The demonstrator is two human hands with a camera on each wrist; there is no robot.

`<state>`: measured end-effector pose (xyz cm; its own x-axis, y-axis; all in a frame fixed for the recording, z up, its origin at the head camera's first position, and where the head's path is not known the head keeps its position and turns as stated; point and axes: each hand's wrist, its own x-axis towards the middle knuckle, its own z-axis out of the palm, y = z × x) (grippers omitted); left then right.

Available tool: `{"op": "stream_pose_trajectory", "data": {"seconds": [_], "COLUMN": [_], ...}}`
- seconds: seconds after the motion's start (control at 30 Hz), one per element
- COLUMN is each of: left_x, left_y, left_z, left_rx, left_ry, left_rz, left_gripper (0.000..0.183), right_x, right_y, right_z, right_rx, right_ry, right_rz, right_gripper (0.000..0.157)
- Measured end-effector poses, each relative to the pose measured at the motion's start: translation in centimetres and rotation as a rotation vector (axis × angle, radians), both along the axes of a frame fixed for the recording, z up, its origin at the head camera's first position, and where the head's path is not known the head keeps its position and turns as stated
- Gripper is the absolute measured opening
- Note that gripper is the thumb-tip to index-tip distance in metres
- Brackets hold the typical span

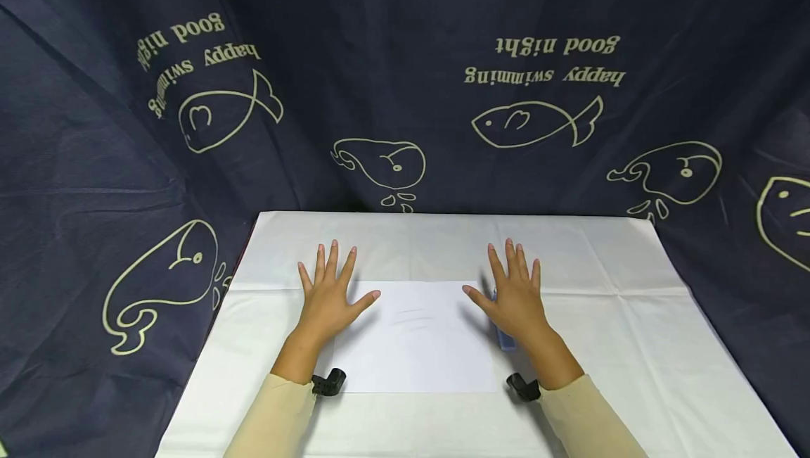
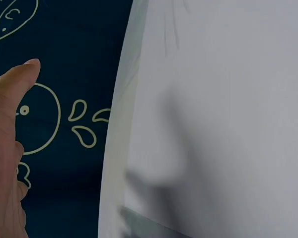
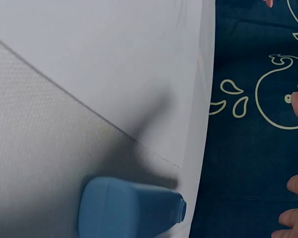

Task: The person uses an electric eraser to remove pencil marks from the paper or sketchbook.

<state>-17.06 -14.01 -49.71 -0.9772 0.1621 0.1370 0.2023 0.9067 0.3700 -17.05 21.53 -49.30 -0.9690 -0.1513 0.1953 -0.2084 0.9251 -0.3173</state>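
Note:
My left hand [image 1: 327, 309] hovers over the left edge of a white sheet of paper [image 1: 414, 359], fingers spread and straight, holding nothing. Over the sheet's right edge, my right hand [image 1: 519, 305] is likewise spread and bare. A few faint grey strokes [image 1: 413, 319] mark the paper's upper middle. Partly hidden beneath the right hand lies a blue object [image 1: 506, 341], just right of the sheet. In the right wrist view, this blue object [image 3: 131, 208] has a rounded body narrowing to a small tip; its kind is unclear.
A creased white cloth [image 1: 620, 345] covers the table under the paper. Behind and beside it hangs a dark blue curtain [image 1: 405, 57] printed with fish, whales and lettering. Each wrist wears a small black camera, one at the left wrist [image 1: 329, 382].

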Motion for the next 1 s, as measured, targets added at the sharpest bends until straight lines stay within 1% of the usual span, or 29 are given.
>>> {"op": "stream_pose_trajectory", "data": {"seconds": [0.1,0.27,0.33,0.4,0.5,0.57,0.73,0.83,1.0], "left_x": [0.2,0.9,1.2,1.5,2.0,2.3,2.8,3.1,3.4], "left_y": [0.0,-0.1,-0.1,0.0,0.1,0.2,0.3,0.3,0.4], "left_z": [-0.2,-0.6,-0.9,-1.2,-1.8,-2.0,-2.1,-2.1,-2.4], "left_rx": [0.037,0.110,0.132,0.146,0.145,0.138,0.122,0.104,0.087], "left_ry": [0.003,-0.018,-0.022,-0.025,-0.038,-0.043,-0.071,-0.107,-0.166], "left_rz": [-0.009,-0.053,-0.074,-0.096,-0.121,-0.130,-0.149,-0.169,-0.189], "left_gripper": [0.093,0.075,0.071,0.071,0.071,0.069,0.060,0.060,0.060], "right_x": [0.0,0.2,0.4,0.5,0.9,1.0,1.2,1.1,1.1], "right_y": [-0.1,0.0,0.0,0.0,0.0,0.0,0.2,0.5,1.0], "right_z": [-0.1,-0.2,-0.2,-0.3,-0.7,-0.9,-1.5,-1.8,-2.2], "right_rx": [-0.061,-0.157,-0.170,-0.184,-0.188,-0.188,-0.154,-0.137,-0.140], "right_ry": [0.021,0.014,0.005,0.011,0.032,0.024,-0.054,-0.097,-0.185], "right_rz": [0.008,-0.012,-0.016,-0.016,-0.028,-0.046,-0.111,-0.153,-0.185], "right_gripper": [0.092,0.076,0.068,0.059,0.048,0.043,0.039,0.040,0.042]}}
